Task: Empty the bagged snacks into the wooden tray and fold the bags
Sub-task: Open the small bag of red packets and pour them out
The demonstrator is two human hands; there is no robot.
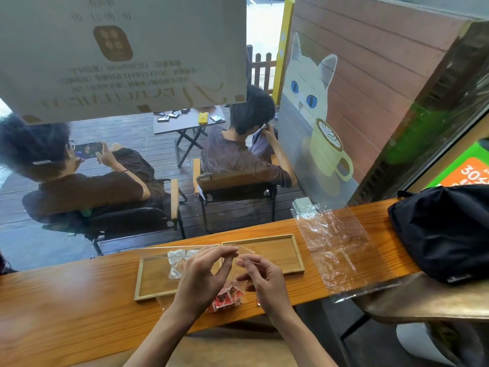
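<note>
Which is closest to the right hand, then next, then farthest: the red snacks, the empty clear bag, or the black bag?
From the right hand:
1. Red snacks, just left of it, at the counter's near edge.
2. Empty clear bag, flat on the counter to its right.
3. Black bag, far right end.

Red-and-white snacks (227,298), black bag (444,231)

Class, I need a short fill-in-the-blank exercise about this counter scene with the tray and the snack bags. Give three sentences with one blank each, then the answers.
1. Both hands, the left hand and the right hand, pinch a clear ____ above the counter.
2. The white-wrapped snacks lie in the ____ tray.
3. The empty bag lies flat beside a ____ backpack.

Answers: bag; wooden; black
</note>
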